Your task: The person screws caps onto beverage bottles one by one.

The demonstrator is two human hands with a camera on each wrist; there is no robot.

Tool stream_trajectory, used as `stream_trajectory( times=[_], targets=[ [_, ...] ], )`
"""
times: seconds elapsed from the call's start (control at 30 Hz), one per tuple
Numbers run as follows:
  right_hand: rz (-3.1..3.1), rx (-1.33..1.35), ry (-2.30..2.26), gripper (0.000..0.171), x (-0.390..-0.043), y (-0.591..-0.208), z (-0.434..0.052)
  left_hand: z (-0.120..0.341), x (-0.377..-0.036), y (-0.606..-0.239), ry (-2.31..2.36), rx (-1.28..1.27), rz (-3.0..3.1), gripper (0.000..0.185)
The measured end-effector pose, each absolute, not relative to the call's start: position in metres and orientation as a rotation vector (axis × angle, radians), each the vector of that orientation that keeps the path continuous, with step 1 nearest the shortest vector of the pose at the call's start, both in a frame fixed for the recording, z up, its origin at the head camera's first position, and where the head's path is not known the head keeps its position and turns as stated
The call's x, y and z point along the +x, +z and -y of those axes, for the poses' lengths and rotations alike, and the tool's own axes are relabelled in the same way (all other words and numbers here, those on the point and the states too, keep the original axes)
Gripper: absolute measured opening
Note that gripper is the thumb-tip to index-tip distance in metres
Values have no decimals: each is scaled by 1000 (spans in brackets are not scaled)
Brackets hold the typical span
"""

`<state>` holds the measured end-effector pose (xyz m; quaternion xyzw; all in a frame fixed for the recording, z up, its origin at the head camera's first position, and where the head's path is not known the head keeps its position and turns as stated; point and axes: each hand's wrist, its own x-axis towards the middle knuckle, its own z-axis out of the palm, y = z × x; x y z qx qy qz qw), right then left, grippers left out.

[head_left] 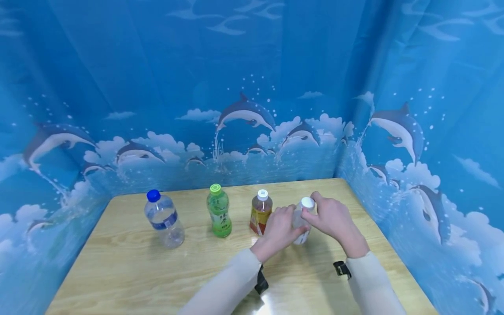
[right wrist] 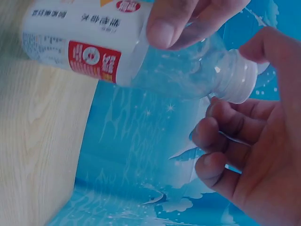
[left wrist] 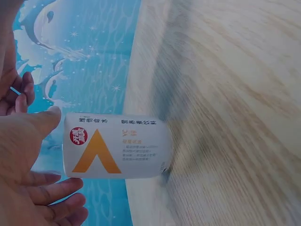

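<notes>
A clear bottle (head_left: 302,224) with a white cap (head_left: 307,202) stands on the wooden table (head_left: 130,271), right of centre. My left hand (head_left: 289,224) grips its body from the left. My right hand (head_left: 315,204) is curled round the cap from the right. In the left wrist view the bottle's white label with an orange triangle (left wrist: 117,146) sits between my left thumb (left wrist: 44,121) and fingers (left wrist: 56,195). In the right wrist view the right thumb (right wrist: 268,47) and curled fingers (right wrist: 221,141) lie about the cap (right wrist: 237,77).
Three more bottles stand in a row to the left: an amber one with a white cap (head_left: 260,213), a green one (head_left: 219,212), and a clear one with a blue cap (head_left: 163,219). Blue dolphin-print curtains (head_left: 252,87) wall in the table on three sides.
</notes>
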<state>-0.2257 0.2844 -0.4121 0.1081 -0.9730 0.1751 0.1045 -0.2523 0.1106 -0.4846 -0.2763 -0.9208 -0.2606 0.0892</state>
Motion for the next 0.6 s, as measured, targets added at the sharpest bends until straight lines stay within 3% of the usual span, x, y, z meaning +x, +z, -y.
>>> stream_trajectory(
  times=[0.2,0.43,0.6],
  targets=[
    [2931,280,545,44,-235,-412,-285,-118,-259,-486,-737,-740,2782,69],
    [2972,258,547,54,-240,-411,-284,-109,-255,-483,-801,-684,2848,88],
    [2992,243,500,81,-234,-400,-290,-91,-240,-470,-679,-736,2789,69]
  ],
)
